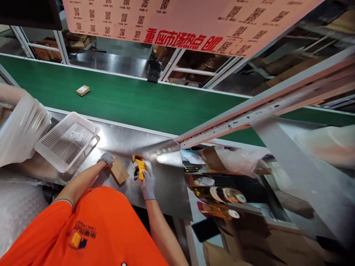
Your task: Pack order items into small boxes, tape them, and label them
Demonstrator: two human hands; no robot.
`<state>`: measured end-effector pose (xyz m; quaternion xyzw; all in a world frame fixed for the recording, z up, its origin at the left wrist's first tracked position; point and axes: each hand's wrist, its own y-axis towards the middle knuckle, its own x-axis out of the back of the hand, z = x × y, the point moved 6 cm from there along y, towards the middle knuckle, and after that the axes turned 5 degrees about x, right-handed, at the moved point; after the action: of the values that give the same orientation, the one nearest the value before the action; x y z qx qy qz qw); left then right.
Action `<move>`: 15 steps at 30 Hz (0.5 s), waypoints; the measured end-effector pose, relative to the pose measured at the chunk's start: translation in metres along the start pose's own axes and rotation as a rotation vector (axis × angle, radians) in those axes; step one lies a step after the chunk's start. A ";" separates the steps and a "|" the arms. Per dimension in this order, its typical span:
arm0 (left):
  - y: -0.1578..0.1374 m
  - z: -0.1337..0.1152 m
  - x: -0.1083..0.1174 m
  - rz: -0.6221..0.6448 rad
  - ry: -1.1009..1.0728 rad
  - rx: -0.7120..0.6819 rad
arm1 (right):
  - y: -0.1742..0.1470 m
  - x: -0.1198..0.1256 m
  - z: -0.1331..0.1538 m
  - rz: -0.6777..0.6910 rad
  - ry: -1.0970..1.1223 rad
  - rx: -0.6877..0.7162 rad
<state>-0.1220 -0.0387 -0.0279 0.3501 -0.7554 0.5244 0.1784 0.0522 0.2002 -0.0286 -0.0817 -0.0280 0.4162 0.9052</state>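
Note:
My left hand (107,159), in a pale glove, is at the left end of a small brown cardboard box (119,171), its fingers closed on that end. The box lies tilted on the steel worktop (166,188). Just right of the box, my right hand (148,181), also gloved, is wrapped around a yellow tape dispenser (141,169). The dispenser is held apart from the box, above the worktop. A roll of tape in it is partly hidden.
A white perforated basket (69,142) with a label sheet stands to the left. Behind the worktop runs a green conveyor belt (124,98) carrying a small parcel (83,90). A metal post (222,127) slants across the right, near shelves with bottles (224,194). Bubble wrap (19,210) lies lower left.

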 end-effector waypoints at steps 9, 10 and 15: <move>-0.008 0.005 -0.007 -0.031 -0.028 0.035 | -0.045 -0.065 -0.019 0.035 0.043 -0.140; -0.009 0.006 -0.005 -0.044 -0.048 0.040 | -0.045 -0.064 -0.020 0.028 0.043 -0.129; -0.023 0.006 0.010 -0.112 -0.183 0.067 | -0.047 -0.055 -0.027 -0.009 0.040 -0.074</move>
<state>-0.1121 -0.0527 -0.0087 0.4441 -0.7299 0.5042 0.1258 0.0549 0.1253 -0.0467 -0.1234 -0.0260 0.4092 0.9037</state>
